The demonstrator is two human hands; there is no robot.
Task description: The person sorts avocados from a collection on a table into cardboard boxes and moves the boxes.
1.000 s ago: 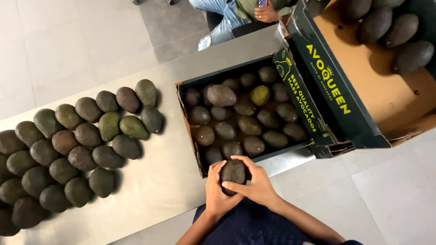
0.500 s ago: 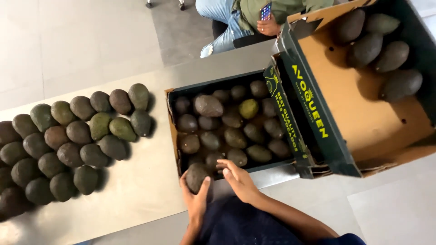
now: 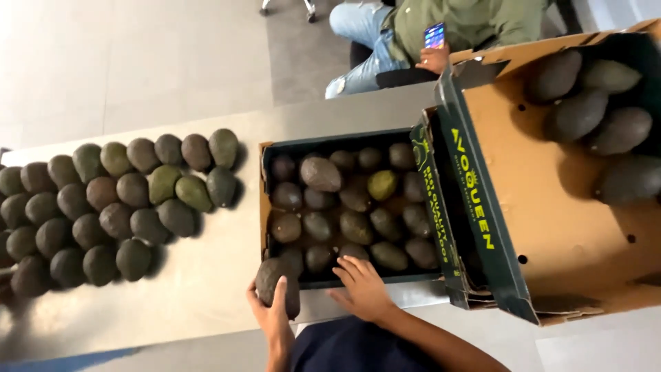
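Note:
My left hand (image 3: 274,315) grips a dark avocado (image 3: 273,281) at the near left corner of a low cardboard box (image 3: 264,210) on the steel table. My right hand (image 3: 361,288) rests with fingers spread on the box's near edge, touching the avocados in the front row. The box holds several dark avocados (image 3: 321,173) and one greener avocado (image 3: 382,184). It holds nothing.
Several avocados (image 3: 113,207) lie in rows on the steel table (image 3: 206,275) at the left. A larger tilted carton (image 3: 551,227) with a few avocados leans at the right. A seated person (image 3: 441,34) with a phone is beyond the table.
My two hands have parted: the left one has carried the avocado leftward to the box corner, and the right one has moved onto the box's near edge. The view has shifted.

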